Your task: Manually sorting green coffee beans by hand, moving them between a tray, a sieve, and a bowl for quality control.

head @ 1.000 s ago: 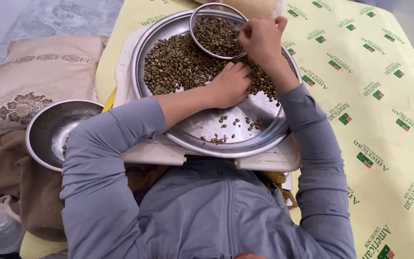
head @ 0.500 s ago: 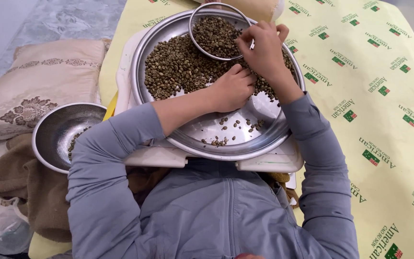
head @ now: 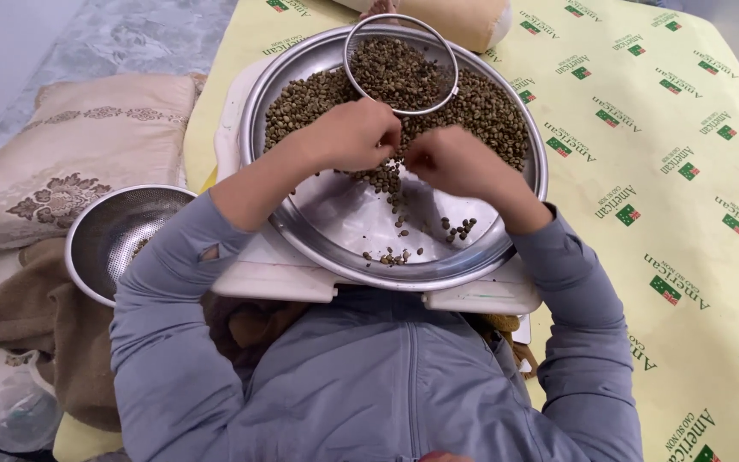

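A wide round steel tray (head: pixel 348 218) rests on a white board in front of me, its far half covered with greenish coffee beans (head: pixel 485 111). A small steel-rimmed bowl (head: pixel 346 67) full of beans sits at the tray's far edge. My left hand (head: pixel 348 133) lies curled on the near edge of the pile, fingertips among the beans. My right hand (head: pixel 455 162) is curled beside it, fingers pinched at the same spot. A thin trail of beans (head: pixel 395 184) runs down between the hands, and a few loose beans (head: pixel 393 255) lie near the front rim.
A steel colander (head: pixel 104 244) with a few beans stands to the left on a brown cloth (head: pixel 44 334). A patterned cushion (head: pixel 70 154) lies behind it. A yellow printed sheet (head: pixel 686 248) covers the surface to the right. The white board (head: pixel 472 298) juts out under the tray.
My right hand has left the small bowl and come down to the pile's near edge. My left hand has shifted left and up. Both now meet at the middle of the tray.
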